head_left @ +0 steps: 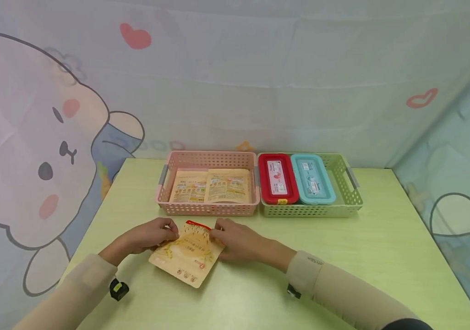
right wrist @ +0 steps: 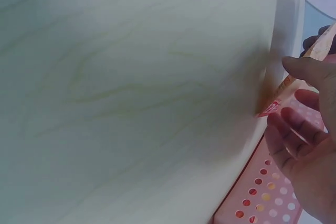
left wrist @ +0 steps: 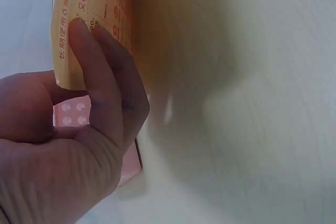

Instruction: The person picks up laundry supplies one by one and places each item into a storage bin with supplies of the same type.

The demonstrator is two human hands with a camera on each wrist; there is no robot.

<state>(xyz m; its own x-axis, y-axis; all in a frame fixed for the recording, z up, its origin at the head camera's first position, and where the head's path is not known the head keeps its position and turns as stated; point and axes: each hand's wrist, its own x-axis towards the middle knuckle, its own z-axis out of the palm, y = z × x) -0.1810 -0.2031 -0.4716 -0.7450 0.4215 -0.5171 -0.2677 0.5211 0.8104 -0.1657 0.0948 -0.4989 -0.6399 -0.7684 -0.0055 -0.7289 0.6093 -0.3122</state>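
Observation:
A flat cream-yellow pouch (head_left: pixel 189 252) with a red strip along its far edge and printed grain motifs is held tilted over the table, in front of the pink basket. My left hand (head_left: pixel 148 235) pinches its left edge; in the left wrist view, fingers lie across the printed back of the pouch (left wrist: pixel 116 11), with the thumb partly hidden behind it. On the other side my right hand (head_left: pixel 239 239) grips the right edge. The right wrist view has the thumb on one face of the pouch, the lower fingers spread loosely beneath.
The pink basket (head_left: pixel 210 209) holds similar pouches (head_left: pixel 227 185) lying flat. Touching it on the right, a green basket (head_left: pixel 313 211) contains a red-lidded box (head_left: pixel 269 178) and a blue-lidded box (head_left: pixel 313 178). Both baskets stand at the back of the light green table (head_left: pixel 383 256), before a printed curtain.

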